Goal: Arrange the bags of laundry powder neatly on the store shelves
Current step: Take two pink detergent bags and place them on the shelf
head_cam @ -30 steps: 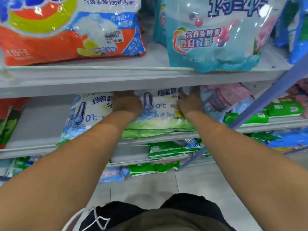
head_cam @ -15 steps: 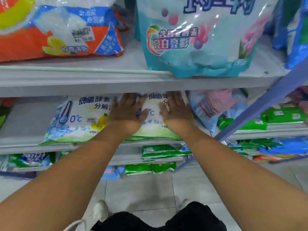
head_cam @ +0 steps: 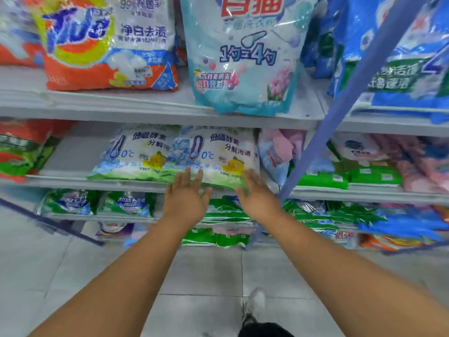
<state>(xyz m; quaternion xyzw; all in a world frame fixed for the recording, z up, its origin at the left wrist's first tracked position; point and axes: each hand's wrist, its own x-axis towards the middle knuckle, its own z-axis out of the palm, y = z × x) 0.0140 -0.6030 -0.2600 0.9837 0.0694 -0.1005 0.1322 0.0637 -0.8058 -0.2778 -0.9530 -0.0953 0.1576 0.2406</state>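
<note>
Two white, blue and green "0°C" laundry powder bags lie side by side on the middle shelf (head_cam: 73, 181). The right bag (head_cam: 218, 154) partly overlaps the left bag (head_cam: 136, 154). My left hand (head_cam: 185, 198) hovers with straight fingers at the front edge of the right bag, fingertips just at its lower edge. At the same bag's lower right corner is my right hand (head_cam: 255, 195), fingers also straight. Neither hand holds anything.
The upper shelf (head_cam: 145, 110) carries an orange Tide bag (head_cam: 109, 45) and a teal bag (head_cam: 245, 59). Pink and blue bags (head_cam: 277, 152) sit right of the "0°C" bags. A blue upright post (head_cam: 340, 113) slants across the right. Green bags (head_cam: 226, 215) fill the lower shelves.
Both hands have drawn back from flat on top of the right "0°C" bag to its front edge. The camera has pulled back and tilted up, showing more of the shelves.
</note>
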